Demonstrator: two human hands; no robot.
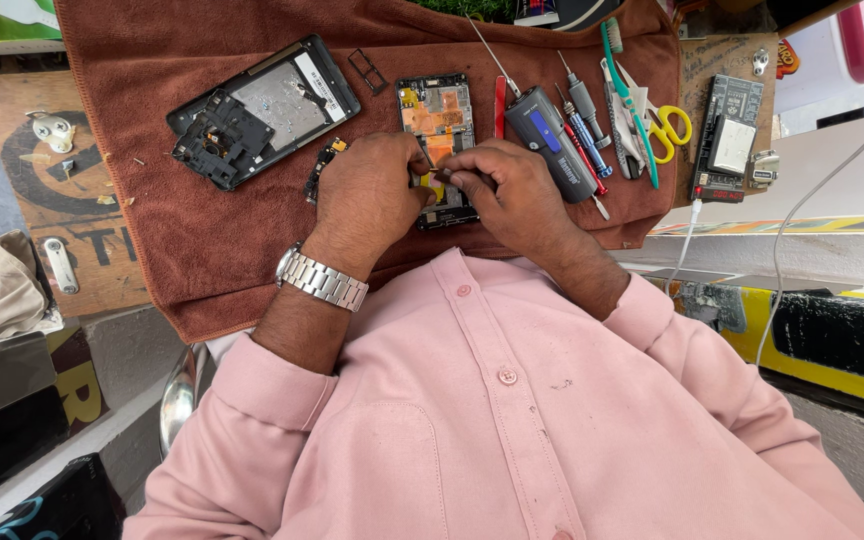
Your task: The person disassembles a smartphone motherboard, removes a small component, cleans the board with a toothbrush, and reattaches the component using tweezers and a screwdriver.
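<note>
Brown towel [202, 240] under opened phone [439, 120]: light, fragile; hold by edges. Left hand [367, 195] fingers pinch frame; right hand [512, 185] fingers grip thin tool, barely visible.

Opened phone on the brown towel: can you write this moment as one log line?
left hand: steadies opened phone | right hand: pinches thin tool at it | beside: screwdrivers, yellow scissors, back cover on towel

Bright, even daylight covers the scene, with only soft, short shadows beside the tools on the brown towel [202, 250]. The towel's middle is sharp. Away from the towel, the frame edges bend with wide-angle distortion, and the white surfaces right of it look slightly washed out.
</note>
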